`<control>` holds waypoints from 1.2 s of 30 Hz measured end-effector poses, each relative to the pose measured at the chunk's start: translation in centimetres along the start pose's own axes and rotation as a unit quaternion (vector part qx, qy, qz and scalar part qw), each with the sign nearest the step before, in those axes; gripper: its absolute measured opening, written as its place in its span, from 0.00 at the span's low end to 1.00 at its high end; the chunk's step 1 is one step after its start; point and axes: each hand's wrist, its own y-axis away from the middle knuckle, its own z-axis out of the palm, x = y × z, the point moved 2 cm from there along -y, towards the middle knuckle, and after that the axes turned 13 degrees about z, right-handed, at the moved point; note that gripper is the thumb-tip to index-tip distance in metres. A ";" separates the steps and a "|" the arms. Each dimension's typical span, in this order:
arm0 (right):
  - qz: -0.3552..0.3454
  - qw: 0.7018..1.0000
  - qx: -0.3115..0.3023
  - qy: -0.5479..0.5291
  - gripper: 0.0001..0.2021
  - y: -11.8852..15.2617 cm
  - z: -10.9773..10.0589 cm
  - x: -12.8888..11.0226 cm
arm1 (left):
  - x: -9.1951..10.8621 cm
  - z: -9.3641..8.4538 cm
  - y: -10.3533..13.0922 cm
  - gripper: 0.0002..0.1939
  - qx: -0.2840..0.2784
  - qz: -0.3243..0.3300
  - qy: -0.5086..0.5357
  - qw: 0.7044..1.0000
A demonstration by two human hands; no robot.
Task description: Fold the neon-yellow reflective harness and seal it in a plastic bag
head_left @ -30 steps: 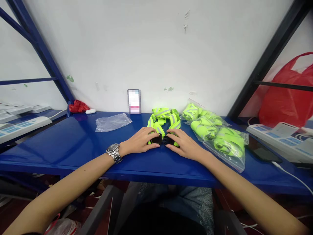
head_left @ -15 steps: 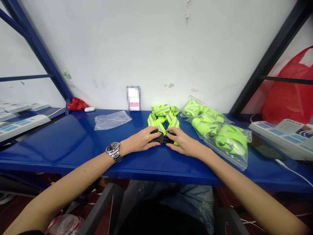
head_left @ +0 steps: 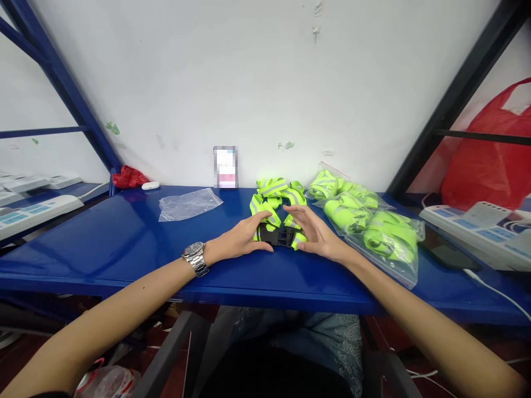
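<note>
A neon yellow reflective strap (head_left: 274, 188) with grey stripes lies loosely bunched on the blue table. At its near side is a black plastic buckle (head_left: 269, 236), its two halves lined up, with the prongs of the right half showing between them. My left hand (head_left: 243, 235) is beside the buckle's left end, thumb and fingers spread around it. On the other side, my right hand (head_left: 319, 235) curves open next to the right half, its fingertips apart. Whether either hand still touches the strap is hard to make out.
Several clear bags (head_left: 390, 237) with folded yellow straps lie to the right. A flat plastic bag (head_left: 191, 204) rests at left, near a phone (head_left: 226, 167) leaning on the wall. Another phone (head_left: 452, 255) with a white cable and power strips (head_left: 464, 226) are far right.
Both hands have loosened from the buckle. The fingers have spread and the right hand has drawn back to the right, leaving the buckle uncovered on the table.
</note>
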 end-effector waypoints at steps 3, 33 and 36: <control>0.028 1.000 0.001 -0.007 0.37 0.0 0.1 0.0 | 0.2 0.1 0.0 0.41 -0.005 -0.006 0.017 1.000; 0.039 0.957 0.026 0.287 0.35 0.2 -0.8 1.9 | -0.4 -0.3 0.2 0.41 -0.013 -0.005 0.106 0.994; 0.046 0.956 0.018 0.291 0.32 0.4 -0.7 1.1 | 0.1 -0.9 0.0 0.36 -0.029 0.020 0.041 0.999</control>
